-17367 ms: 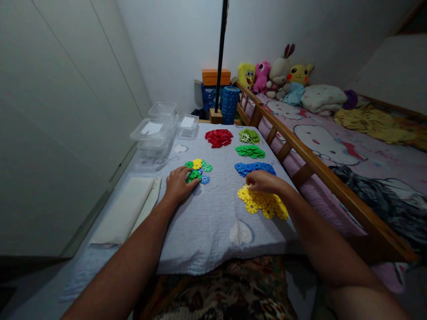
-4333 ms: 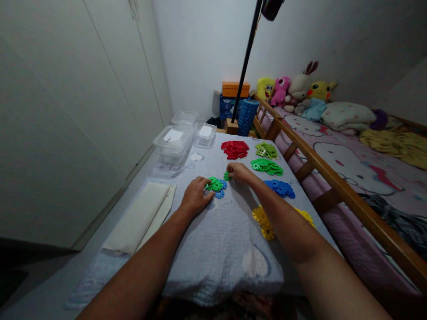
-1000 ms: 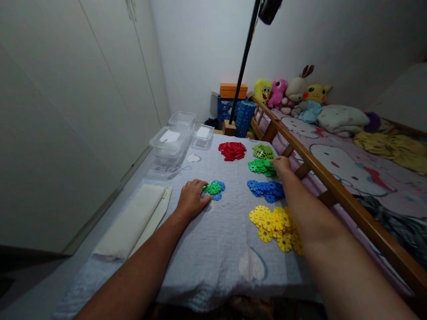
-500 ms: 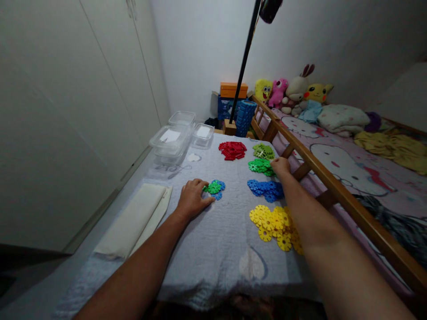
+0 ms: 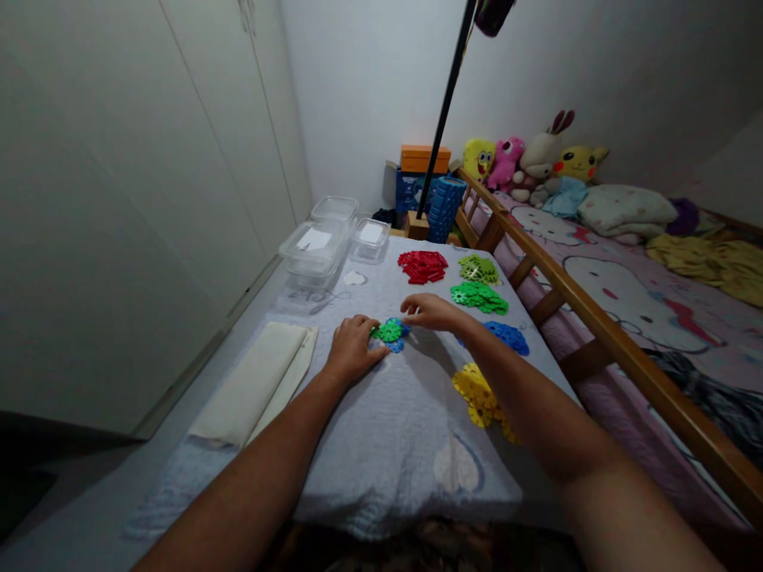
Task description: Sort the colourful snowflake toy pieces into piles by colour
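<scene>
A small cluster of joined green and blue toothed discs (image 5: 390, 330) lies on the pale quilted cloth (image 5: 393, 429). My left hand (image 5: 353, 347) rests on the cloth with curled fingers, its fingertips pressed on the cluster's left edge. My right hand (image 5: 430, 311) hovers just right of the cluster, fingers stretched toward it, nothing visible in them. Sorted piles lie to the right: red (image 5: 423, 266), light green (image 5: 478, 268), green (image 5: 478, 297), blue (image 5: 508, 336), and yellow (image 5: 475, 392) partly hidden under my right forearm.
Clear plastic containers (image 5: 322, 245) stand at the cloth's far left. A folded cream cloth (image 5: 256, 381) lies to the left. A wooden bed rail (image 5: 566, 290) runs along the right, with plush toys (image 5: 536, 159) behind. A black pole (image 5: 444, 119) rises at the back.
My right hand has come back left from the green pile to the small cluster. My left hand has stayed on the cluster. Since the oldest frame the cluster has lost its yellow disc.
</scene>
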A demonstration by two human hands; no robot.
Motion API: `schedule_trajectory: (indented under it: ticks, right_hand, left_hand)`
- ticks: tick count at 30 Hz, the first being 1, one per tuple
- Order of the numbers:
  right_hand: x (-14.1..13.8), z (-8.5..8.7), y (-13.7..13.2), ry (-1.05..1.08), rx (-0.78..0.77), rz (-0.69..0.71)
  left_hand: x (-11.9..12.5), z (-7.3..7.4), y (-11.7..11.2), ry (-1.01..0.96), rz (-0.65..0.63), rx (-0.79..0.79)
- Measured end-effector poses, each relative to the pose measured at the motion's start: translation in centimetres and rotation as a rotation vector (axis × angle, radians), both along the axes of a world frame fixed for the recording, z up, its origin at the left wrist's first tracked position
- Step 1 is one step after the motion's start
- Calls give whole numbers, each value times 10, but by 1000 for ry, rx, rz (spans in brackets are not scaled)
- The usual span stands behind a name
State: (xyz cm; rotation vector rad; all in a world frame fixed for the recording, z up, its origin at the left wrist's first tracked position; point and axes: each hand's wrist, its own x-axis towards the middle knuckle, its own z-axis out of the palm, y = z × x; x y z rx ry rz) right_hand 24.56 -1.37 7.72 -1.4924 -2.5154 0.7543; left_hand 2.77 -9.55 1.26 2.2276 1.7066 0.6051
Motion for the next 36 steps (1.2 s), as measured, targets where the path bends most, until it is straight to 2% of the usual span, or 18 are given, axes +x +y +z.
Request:
schedule_trajectory:
  ticks: [3,8,21,28,31,33,36]
  right_hand:
    - [-21,-9,-13,-118,92,57]
    - [-32,-22,-21,-189,166,61]
    - [-20,-30,-13,95,161,-166]
    - [-21,-27,-11,125,159,-105]
    - [-10,-21,-10,163,179,-118]
    - [6,-16,-6,234,141,-161]
    - [46,-11,6,358,115,-325]
  left_hand:
    - [0,0,0,3,-2,7]
    - [0,2,0,4,7,15]
    - [-1,-4,-1,2,2,29]
    - [2,-3,-6,48,-7,41]
    - [5,-1,-9,93,-1,24]
    - [7,2,-9,125,10,4]
    - [10,7,-6,176,18,-40]
